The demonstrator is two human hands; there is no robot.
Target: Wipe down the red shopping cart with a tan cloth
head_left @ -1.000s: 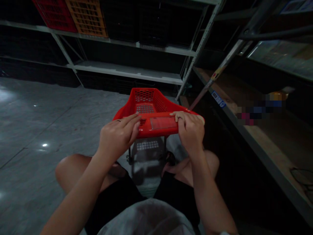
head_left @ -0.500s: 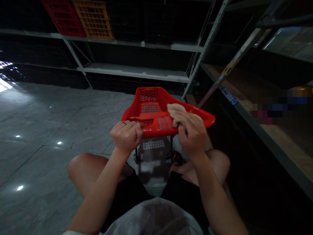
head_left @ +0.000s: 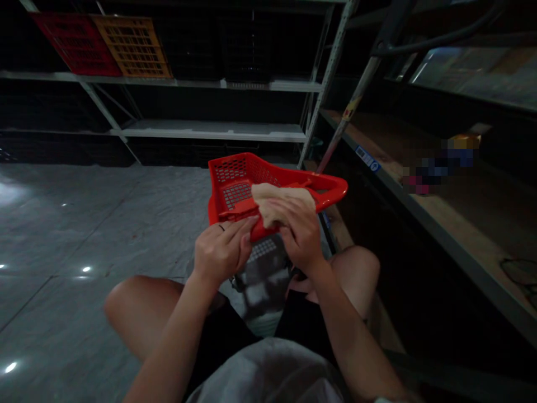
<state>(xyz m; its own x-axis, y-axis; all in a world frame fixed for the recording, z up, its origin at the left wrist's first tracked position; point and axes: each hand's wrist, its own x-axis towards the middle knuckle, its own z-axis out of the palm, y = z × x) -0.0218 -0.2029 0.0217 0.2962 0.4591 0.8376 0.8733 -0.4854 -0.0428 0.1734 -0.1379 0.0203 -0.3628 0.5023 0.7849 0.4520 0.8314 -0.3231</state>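
Note:
A red plastic shopping basket (head_left: 237, 187) with a mesh-patterned wall is tilted in front of me, above my knees. My left hand (head_left: 220, 252) grips its near edge. My right hand (head_left: 297, 235) presses a crumpled beige cloth (head_left: 281, 201) against the near rim, and the cloth hides part of the basket. Below the basket, a dark metal frame (head_left: 262, 268) stands partly hidden behind my hands.
Metal shelving (head_left: 210, 130) runs along the back, with a red crate (head_left: 75, 45) and an orange crate (head_left: 132, 46) on top. A wooden shelf (head_left: 436, 218) with blurred goods runs along the right. Polished grey floor (head_left: 84, 224) spreads left.
The basket has tilted and turned, its far side swinging left. The cloth in my right hand has moved left along the rim, and my left hand has shifted down the near edge.

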